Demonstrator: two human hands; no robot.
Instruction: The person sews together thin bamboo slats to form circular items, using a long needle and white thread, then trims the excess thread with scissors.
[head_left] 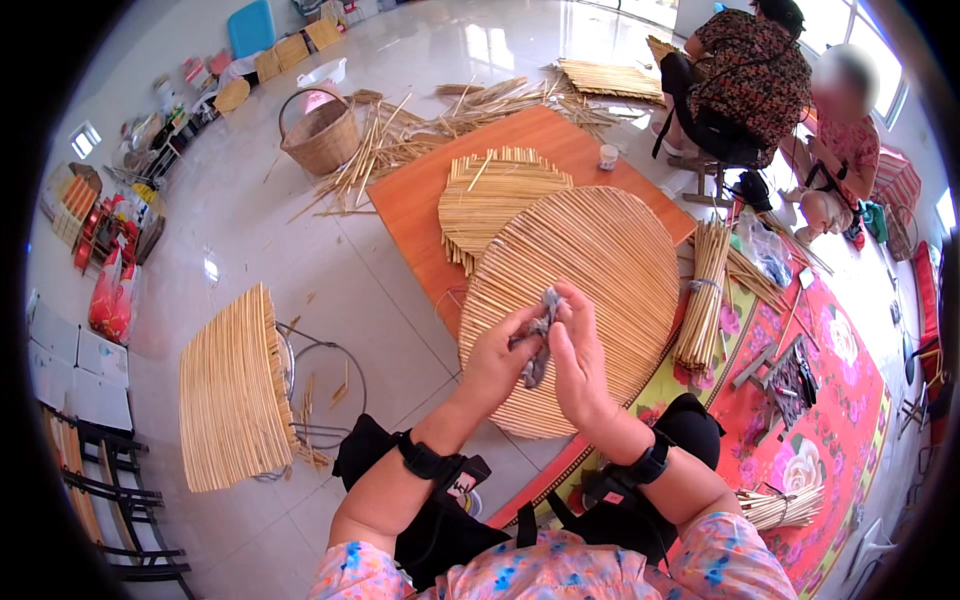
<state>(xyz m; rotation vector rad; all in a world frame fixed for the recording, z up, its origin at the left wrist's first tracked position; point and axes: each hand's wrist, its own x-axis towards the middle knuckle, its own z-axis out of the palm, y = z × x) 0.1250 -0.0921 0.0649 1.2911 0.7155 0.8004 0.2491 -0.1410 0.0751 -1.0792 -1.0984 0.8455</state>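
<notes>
My left hand grips a crumpled grey cloth between thumb and fingers. Pressed against the cloth's other side is my right hand, its fingers bent at the top edge. Both hands are above a large round mat of straw-coloured stalks, which rests partly on an orange tabletop and reaches out over my lap. Behind it on the tabletop lies a smaller mat with uneven, untrimmed ends, with a loose stalk on top. A small white cup stands near the tabletop's far right edge.
A stalk panel stands at left beside a grey cable. A wicker basket and scattered stalks lie beyond the table. Right are a tied stalk bundle, tools on a red floral mat, and two seated people.
</notes>
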